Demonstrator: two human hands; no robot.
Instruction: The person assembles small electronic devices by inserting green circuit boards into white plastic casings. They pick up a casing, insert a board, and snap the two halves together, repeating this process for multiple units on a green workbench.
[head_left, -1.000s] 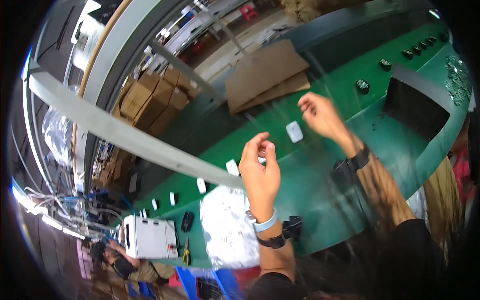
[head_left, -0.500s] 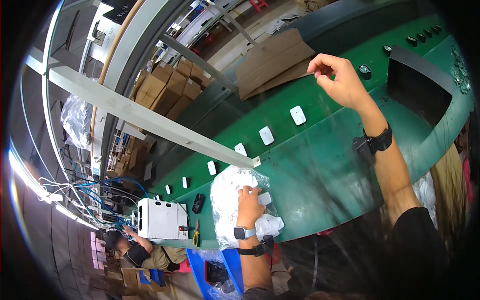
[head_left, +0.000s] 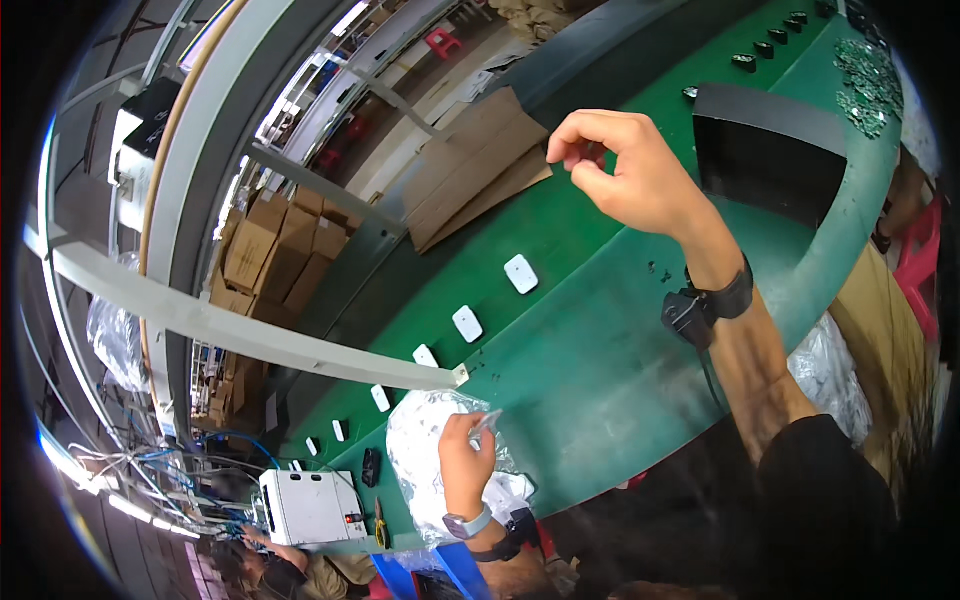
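Note:
My left hand (head_left: pixel 466 465) is raised over a clear plastic bag (head_left: pixel 414 440) full of white pieces. Between its thumb and fingers it pinches a small translucent white plastic piece (head_left: pixel 487 424). My right hand (head_left: pixel 635 170) hangs over the green conveyor belt with its fingers curled in toward the thumb; whether anything is inside them is hidden. Several white rounded rectangular cases lie in a row along the belt, the closest to my right hand being one white case (head_left: pixel 520 274). Another white case (head_left: pixel 467 324) lies farther left.
A black bin (head_left: pixel 770 150) stands at the right beside a pile of small green parts (head_left: pixel 868 85). Small black units (head_left: pixel 744 62) line the far belt. A metal beam (head_left: pixel 240 318) crosses the left side. Yellow-handled pliers (head_left: pixel 381 525) lie by a white machine (head_left: pixel 312 506), near another person.
My left hand has lifted from the bag with a translucent piece in its fingers. My right hand stays curled above the belt. The whole view has shifted, with the belt scene now farther left.

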